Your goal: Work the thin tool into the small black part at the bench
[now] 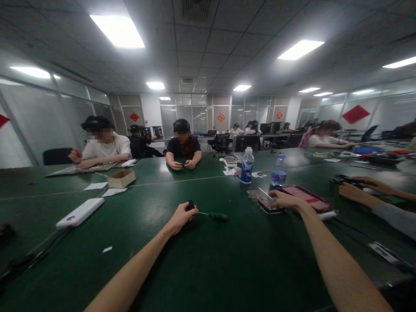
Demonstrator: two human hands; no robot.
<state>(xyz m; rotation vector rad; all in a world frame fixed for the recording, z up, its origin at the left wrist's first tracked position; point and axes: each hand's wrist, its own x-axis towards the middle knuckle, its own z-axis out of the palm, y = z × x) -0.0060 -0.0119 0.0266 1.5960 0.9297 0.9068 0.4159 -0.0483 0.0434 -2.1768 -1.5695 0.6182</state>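
The left hand [182,218] clamps its fingers on a black part [191,205], a screwdriver [219,216] lying just beside. The right hand [284,199] touches a flat device [268,201], though I cannot tell whether its fingers grip; beyond stands a bottle [278,173].

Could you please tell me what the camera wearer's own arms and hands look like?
The left hand and right hand wear no gloves. The left forearm and right forearm are slim and bare, with no sleeve, watch, strap or cable on the visible parts. The fingers are too small to tell about rings.
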